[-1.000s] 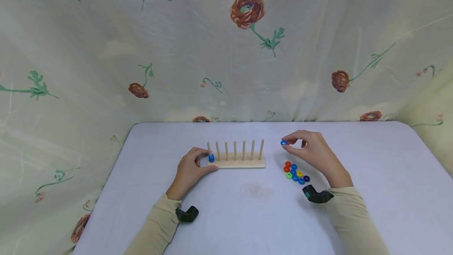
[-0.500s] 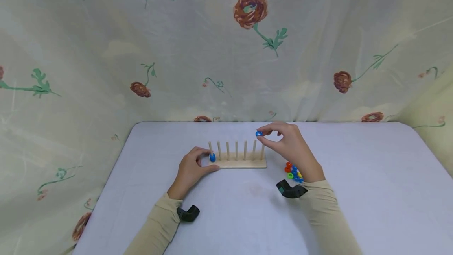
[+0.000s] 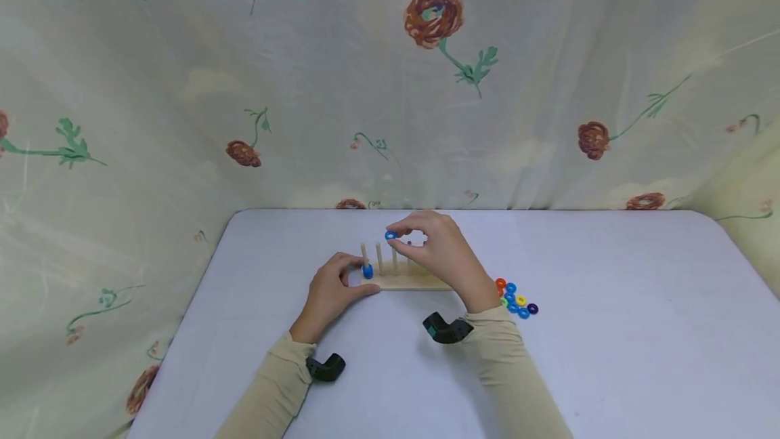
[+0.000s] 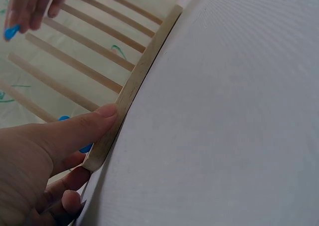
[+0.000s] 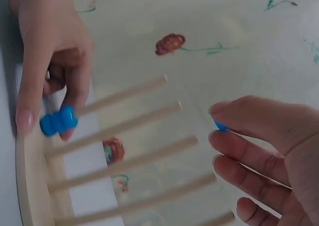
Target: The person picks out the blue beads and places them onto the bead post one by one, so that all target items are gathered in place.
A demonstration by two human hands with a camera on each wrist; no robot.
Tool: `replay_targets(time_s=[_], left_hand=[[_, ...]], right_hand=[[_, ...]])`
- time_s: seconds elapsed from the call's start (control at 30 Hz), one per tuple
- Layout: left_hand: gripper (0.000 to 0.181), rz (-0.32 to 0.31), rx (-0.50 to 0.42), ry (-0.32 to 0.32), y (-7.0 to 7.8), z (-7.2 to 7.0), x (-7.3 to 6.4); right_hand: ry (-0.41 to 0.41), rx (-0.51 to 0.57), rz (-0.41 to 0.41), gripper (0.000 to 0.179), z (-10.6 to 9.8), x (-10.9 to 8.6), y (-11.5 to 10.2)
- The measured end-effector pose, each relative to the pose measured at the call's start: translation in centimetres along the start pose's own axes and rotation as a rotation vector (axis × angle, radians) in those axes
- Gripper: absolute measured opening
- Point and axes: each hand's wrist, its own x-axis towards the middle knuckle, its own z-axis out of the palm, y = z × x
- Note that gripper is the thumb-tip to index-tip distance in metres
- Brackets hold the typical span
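A wooden peg rack (image 3: 402, 284) with a row of upright pegs stands on the table. My left hand (image 3: 326, 295) grips its left end, the thumb on the front edge of the base in the left wrist view. Blue rings (image 5: 59, 121) are stacked low on the leftmost peg, beside the left fingers. Above the rack, my right hand (image 3: 447, 253) pinches one blue ring (image 3: 387, 236) between thumb and forefinger. That ring is near the tops of the left-hand pegs and apart from them. In the head view the right hand hides the rack's right-hand pegs.
Several loose rings in blue, red, yellow, green and dark purple (image 3: 533, 309) lie on the white table (image 3: 640, 330) to the right of the rack, partly behind the right forearm. A flowered curtain (image 3: 317, 87) hangs behind the table.
The right hand has moved left with the blue ring, from above the loose rings to over the rack's left part. The left hand stays at the rack's left end.
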Motion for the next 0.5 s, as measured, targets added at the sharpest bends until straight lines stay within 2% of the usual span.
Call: replay_targets(time_s=[0.17, 0.4, 0.5], left_hand=[[0.051, 0.004, 0.004, 0.002, 0.0, 0.0, 0.0], [0.051, 0.012, -0.004, 0.004, 0.1, 0.0, 0.0], [0.049, 0.014, -0.014, 0.005, 0.2, -0.1, -0.1]], right_hand=[[0.005, -0.033, -0.055, 0.019, 1.7, 0.4, -1.1], [0.112, -0.107, -0.137, 0.017, 3.3, 0.4, -1.2], [0.126, -0.119, -0.167, 0.018, 3.9, 0.4, -1.2]])
